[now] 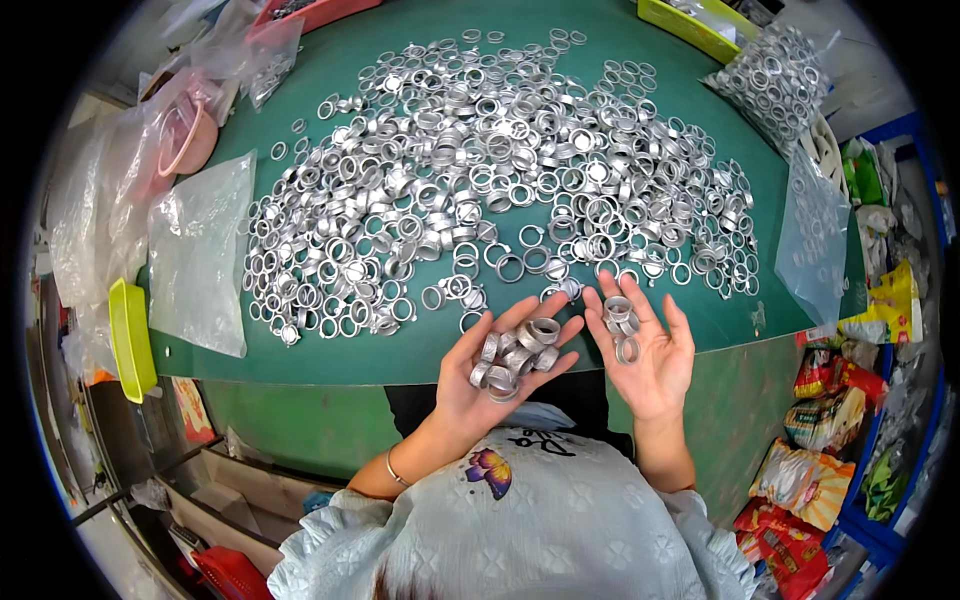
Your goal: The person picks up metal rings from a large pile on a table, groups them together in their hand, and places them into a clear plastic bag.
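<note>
My left hand (pixel 470 385), palm up with fingers curved, carries a heap of grey metal rings (pixel 515 358). To its right, my right hand (pixel 655 370) is also palm up, fingers spread, with a few smaller-looking metal rings (pixel 621 318) lying on the fingers. Both hands are at the near edge of the green table (pixel 330 365). Just beyond the fingertips spreads a wide pile of loose metal rings (pixel 480 150), some lying flat and others standing on edge or overlapping.
A clear plastic bag (pixel 205 255) lies at the table's left, another bag holding some rings (pixel 812 240) at the right. A full bag of rings (pixel 775 85) stands far right. A yellow-green tray (pixel 131 340), a pink basket (pixel 190 140) and a yellow bin (pixel 690 22) sit along the edges.
</note>
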### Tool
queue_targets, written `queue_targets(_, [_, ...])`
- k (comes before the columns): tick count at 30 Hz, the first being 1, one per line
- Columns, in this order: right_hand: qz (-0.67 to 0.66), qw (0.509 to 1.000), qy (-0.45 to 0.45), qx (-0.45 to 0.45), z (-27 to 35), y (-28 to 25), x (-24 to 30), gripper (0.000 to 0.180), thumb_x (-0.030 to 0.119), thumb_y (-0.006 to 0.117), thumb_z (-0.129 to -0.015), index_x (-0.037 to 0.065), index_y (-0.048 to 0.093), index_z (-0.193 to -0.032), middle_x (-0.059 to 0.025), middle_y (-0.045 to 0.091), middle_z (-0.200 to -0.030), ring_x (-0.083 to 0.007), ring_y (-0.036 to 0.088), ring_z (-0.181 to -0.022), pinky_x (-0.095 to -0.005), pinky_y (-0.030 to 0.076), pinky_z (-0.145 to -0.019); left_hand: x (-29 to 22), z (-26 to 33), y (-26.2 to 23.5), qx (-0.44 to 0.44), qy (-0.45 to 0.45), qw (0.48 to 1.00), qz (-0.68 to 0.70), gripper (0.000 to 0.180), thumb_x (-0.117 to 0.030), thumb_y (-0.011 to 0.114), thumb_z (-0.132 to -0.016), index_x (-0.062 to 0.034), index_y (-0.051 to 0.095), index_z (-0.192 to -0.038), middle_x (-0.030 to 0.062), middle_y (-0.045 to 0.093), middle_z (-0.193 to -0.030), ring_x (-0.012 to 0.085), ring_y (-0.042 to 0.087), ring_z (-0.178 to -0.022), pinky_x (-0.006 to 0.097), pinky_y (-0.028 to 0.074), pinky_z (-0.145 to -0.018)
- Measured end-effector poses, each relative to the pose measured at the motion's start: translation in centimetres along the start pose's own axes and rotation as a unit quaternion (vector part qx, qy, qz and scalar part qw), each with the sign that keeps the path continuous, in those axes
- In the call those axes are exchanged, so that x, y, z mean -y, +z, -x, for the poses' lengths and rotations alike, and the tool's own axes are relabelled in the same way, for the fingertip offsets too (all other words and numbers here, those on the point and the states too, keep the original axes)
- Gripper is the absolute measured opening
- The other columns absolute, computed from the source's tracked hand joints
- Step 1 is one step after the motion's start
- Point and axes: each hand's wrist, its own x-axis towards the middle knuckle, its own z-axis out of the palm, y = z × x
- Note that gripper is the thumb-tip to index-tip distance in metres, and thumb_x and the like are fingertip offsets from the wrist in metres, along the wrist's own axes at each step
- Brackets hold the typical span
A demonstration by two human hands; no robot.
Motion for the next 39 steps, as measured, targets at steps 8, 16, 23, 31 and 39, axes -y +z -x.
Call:
queue_targets(8, [-0.042, 0.998, -0.039, -0.031, -0.3, 0.5, -1.3, 0.045, 0.029, 0.035, -0.092, -0.005, 0.047, -0.118, -0.0205, 0.040, -0.129, -0.0362, 0.031, -0.126, -0.0440, 0.024, -0.107, 0.2, -0.1, 0.1, 0.017, 0.024, 0.999, 0.034, 0.042, -0.031, 0.031, -0.094, -0.0061, 0.046, -0.125, 0.0147, 0.028, -0.141, 0.0346, 0.025, -0.130, 0.049, 0.023, -0.106])
queue_targets(16, [0.094, 0.979, -0.179, 0.016, -1.0, 0.6, -4.5, 0.042, 0.028, 0.031, -0.092, -0.004, 0.048, -0.113, -0.0181, 0.044, -0.123, -0.0328, 0.036, -0.122, -0.0428, 0.027, -0.105, 0.7, -0.4, 0.3, 0.005, 0.093, 0.996, -0.013, 0.041, -0.030, 0.031, -0.094, -0.0068, 0.047, -0.124, 0.0140, 0.027, -0.141, 0.0286, 0.027, -0.130, 0.045, 0.022, -0.106])
queue_targets(23, [0.365, 0.874, -0.320, 0.027, -1.7, -0.3, -7.8, 0.042, 0.026, 0.028, -0.092, -0.005, 0.046, -0.114, -0.0188, 0.039, -0.124, -0.0299, 0.039, -0.119, -0.0405, 0.028, -0.102, 2.5, -1.5, 1.2, 0.021, 0.186, 0.970, -0.155, 0.049, -0.035, 0.023, -0.095, -0.0058, 0.035, -0.133, 0.0126, 0.022, -0.144, 0.0240, 0.026, -0.130, 0.037, 0.024, -0.106])
queue_targets(31, [0.389, 0.856, -0.339, 0.021, -1.8, 0.4, -8.0, 0.038, 0.018, 0.031, -0.091, -0.006, 0.046, -0.116, -0.0192, 0.039, -0.125, -0.0300, 0.038, -0.120, -0.0406, 0.028, -0.102, 2.4, -1.9, 1.7, 0.028, 0.179, 0.978, -0.101, 0.052, -0.039, 0.019, -0.095, -0.0067, 0.033, -0.134, 0.0124, 0.023, -0.144, 0.0246, 0.029, -0.129, 0.038, 0.024, -0.106])
queue_targets(39, [0.720, 0.601, -0.343, 0.054, -1.1, 0.6, -7.9, 0.035, 0.016, 0.044, -0.087, -0.006, 0.050, -0.113, -0.0184, 0.037, -0.127, -0.0284, 0.038, -0.118, -0.0371, 0.030, -0.098, 2.7, -2.2, 1.0, -0.016, 0.224, 0.929, -0.295, 0.044, -0.026, 0.029, -0.096, 0.0026, 0.039, -0.129, 0.0110, 0.035, -0.137, 0.0193, 0.032, -0.126, 0.030, 0.022, -0.105])
